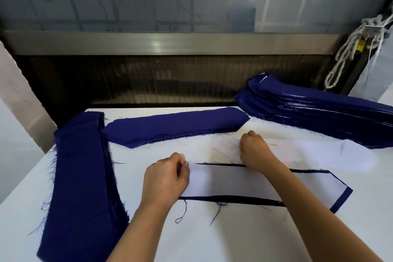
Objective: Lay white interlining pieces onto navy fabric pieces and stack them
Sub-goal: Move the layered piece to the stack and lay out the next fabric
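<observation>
A white interlining piece [244, 185] lies on a navy fabric piece [342, 202] in front of me, with only navy borders showing around it. My left hand [165, 178] pinches the left end of that pair. My right hand [254, 148] is curled and grips the edge of the top sheet of a loose white interlining pile [319, 153] just beyond. A tall stack of finished navy and white pieces [314, 112] sits at the far right.
A pile of navy pieces [170, 126] lies across the back of the white table [234, 236]. Another navy pile [80, 187] runs down the left side. Loose navy threads trail near the front. A knotted white rope [348, 49] hangs at the right.
</observation>
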The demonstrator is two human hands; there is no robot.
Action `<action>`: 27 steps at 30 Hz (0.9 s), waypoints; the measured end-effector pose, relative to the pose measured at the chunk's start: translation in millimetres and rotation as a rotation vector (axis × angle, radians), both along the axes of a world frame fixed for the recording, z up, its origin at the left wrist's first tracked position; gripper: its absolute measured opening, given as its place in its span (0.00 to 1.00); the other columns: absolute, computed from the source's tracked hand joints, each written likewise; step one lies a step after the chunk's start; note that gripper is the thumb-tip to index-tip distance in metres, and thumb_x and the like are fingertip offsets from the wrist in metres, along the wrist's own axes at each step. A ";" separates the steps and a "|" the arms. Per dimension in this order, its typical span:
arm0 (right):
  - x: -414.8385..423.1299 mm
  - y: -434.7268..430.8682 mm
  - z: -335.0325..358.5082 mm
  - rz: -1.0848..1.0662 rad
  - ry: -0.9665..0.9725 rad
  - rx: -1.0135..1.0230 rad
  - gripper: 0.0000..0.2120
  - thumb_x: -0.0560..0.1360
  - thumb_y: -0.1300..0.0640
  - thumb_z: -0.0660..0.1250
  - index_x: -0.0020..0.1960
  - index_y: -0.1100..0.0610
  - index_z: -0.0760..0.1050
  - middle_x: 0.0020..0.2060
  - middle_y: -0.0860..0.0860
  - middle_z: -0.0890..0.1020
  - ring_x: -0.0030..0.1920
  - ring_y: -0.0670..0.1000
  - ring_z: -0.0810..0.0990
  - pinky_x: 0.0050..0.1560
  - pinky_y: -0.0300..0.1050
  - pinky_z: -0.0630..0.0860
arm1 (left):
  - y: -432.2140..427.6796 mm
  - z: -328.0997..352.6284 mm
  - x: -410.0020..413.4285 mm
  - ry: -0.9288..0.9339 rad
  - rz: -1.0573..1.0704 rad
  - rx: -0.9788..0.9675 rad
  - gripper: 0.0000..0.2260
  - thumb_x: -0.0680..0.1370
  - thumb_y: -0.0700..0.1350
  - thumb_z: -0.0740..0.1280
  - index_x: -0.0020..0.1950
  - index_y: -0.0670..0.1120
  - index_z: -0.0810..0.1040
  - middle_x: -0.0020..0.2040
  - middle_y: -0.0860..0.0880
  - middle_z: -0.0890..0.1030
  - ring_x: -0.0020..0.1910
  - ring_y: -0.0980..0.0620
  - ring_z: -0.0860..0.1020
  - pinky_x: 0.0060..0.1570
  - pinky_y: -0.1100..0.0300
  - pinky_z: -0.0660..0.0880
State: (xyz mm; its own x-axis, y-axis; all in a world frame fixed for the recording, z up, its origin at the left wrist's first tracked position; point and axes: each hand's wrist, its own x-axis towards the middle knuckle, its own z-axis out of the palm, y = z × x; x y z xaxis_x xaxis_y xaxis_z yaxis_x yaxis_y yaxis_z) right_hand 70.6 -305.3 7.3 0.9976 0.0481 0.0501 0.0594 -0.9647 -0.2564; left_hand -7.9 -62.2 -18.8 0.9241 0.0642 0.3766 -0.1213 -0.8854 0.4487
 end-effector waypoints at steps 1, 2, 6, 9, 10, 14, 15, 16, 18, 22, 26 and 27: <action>-0.5 -1.2 -1.0 -0.006 -0.004 0.021 0.10 0.75 0.67 0.60 0.55 0.62 0.73 0.55 0.56 0.72 0.56 0.56 0.71 0.56 0.43 0.69 | 0.3 -0.5 0.3 0.001 -0.001 -0.001 0.11 0.79 0.51 0.64 0.38 0.54 0.67 0.26 0.55 0.74 0.27 0.53 0.73 0.28 0.60 0.66; -1.4 -2.1 -1.9 -0.011 -0.010 0.046 0.09 0.74 0.68 0.60 0.53 0.62 0.73 0.53 0.56 0.72 0.55 0.56 0.71 0.54 0.43 0.69 | 0.8 -1.0 0.4 0.002 0.000 -0.001 0.11 0.79 0.51 0.64 0.38 0.54 0.67 0.26 0.55 0.74 0.27 0.54 0.73 0.28 0.61 0.65; -8.2 -6.4 -5.3 -0.018 -0.031 0.151 0.08 0.73 0.70 0.59 0.49 0.62 0.73 0.50 0.54 0.71 0.52 0.55 0.71 0.51 0.42 0.69 | 1.6 -3.0 0.8 0.002 0.005 -0.004 0.11 0.78 0.52 0.65 0.37 0.55 0.67 0.26 0.56 0.74 0.27 0.55 0.73 0.27 0.65 0.63; -14.1 -7.8 -7.9 -0.030 -0.070 0.240 0.09 0.71 0.72 0.59 0.47 0.62 0.72 0.50 0.55 0.71 0.50 0.55 0.71 0.50 0.42 0.68 | 1.5 -3.5 0.6 0.001 0.006 -0.008 0.12 0.78 0.51 0.65 0.36 0.55 0.66 0.25 0.56 0.74 0.27 0.55 0.73 0.27 0.65 0.63; -16.1 -7.3 -9.8 -0.041 -0.088 0.261 0.09 0.72 0.72 0.59 0.47 0.62 0.72 0.50 0.55 0.71 0.50 0.55 0.70 0.50 0.42 0.67 | 1.9 -3.6 0.5 0.001 0.006 -0.010 0.13 0.78 0.51 0.65 0.36 0.55 0.66 0.25 0.55 0.74 0.27 0.55 0.73 0.27 0.65 0.63; -24.1 -2.4 -22.1 -0.061 -0.206 0.246 0.07 0.73 0.72 0.59 0.47 0.62 0.70 0.48 0.54 0.69 0.48 0.54 0.68 0.49 0.43 0.67 | 2.2 -3.7 0.2 -0.005 -0.002 -0.011 0.12 0.78 0.51 0.65 0.37 0.55 0.67 0.25 0.55 0.73 0.26 0.54 0.72 0.27 0.64 0.63; -25.4 -1.3 -24.1 -0.062 -0.235 0.242 0.07 0.73 0.72 0.59 0.47 0.62 0.70 0.48 0.53 0.68 0.47 0.54 0.68 0.49 0.44 0.67 | 1.9 -3.6 0.4 -0.007 -0.005 0.000 0.11 0.78 0.51 0.65 0.37 0.55 0.67 0.25 0.55 0.74 0.26 0.54 0.73 0.27 0.64 0.64; -26.1 -0.7 -25.0 -0.064 -0.255 0.252 0.08 0.73 0.73 0.59 0.47 0.62 0.70 0.48 0.53 0.68 0.47 0.54 0.68 0.49 0.44 0.68 | 1.6 -3.2 0.7 -0.008 -0.006 0.015 0.11 0.78 0.51 0.64 0.38 0.54 0.67 0.25 0.55 0.74 0.27 0.53 0.73 0.27 0.63 0.65; -27.1 -1.6 -25.7 -0.072 -0.280 0.312 0.08 0.73 0.73 0.58 0.45 0.61 0.68 0.47 0.53 0.68 0.45 0.55 0.69 0.47 0.44 0.66 | 0.8 -2.9 1.2 -0.009 -0.008 0.046 0.10 0.79 0.50 0.64 0.39 0.54 0.67 0.26 0.54 0.74 0.27 0.53 0.73 0.28 0.60 0.67; -32.9 -10.5 -22.6 -0.103 -0.391 0.506 0.09 0.79 0.67 0.57 0.43 0.56 0.66 0.47 0.51 0.69 0.41 0.53 0.70 0.45 0.46 0.68 | -0.9 -1.3 0.2 -0.010 -0.005 0.072 0.09 0.79 0.50 0.64 0.40 0.53 0.69 0.26 0.54 0.74 0.26 0.53 0.73 0.28 0.58 0.69; -40.6 -13.9 -13.0 -0.110 -0.585 0.576 0.06 0.79 0.67 0.59 0.45 0.59 0.69 0.47 0.51 0.71 0.43 0.53 0.71 0.45 0.49 0.73 | -2.4 1.6 -0.9 0.000 0.002 0.062 0.09 0.79 0.49 0.64 0.39 0.53 0.69 0.26 0.54 0.74 0.26 0.52 0.73 0.28 0.59 0.68; -42.3 -11.8 -10.9 -0.104 -0.613 0.580 0.06 0.79 0.67 0.59 0.46 0.59 0.69 0.47 0.51 0.72 0.44 0.53 0.72 0.46 0.50 0.73 | -2.5 2.3 -1.4 -0.001 0.002 0.061 0.09 0.79 0.49 0.64 0.39 0.53 0.69 0.26 0.54 0.74 0.26 0.52 0.73 0.28 0.58 0.69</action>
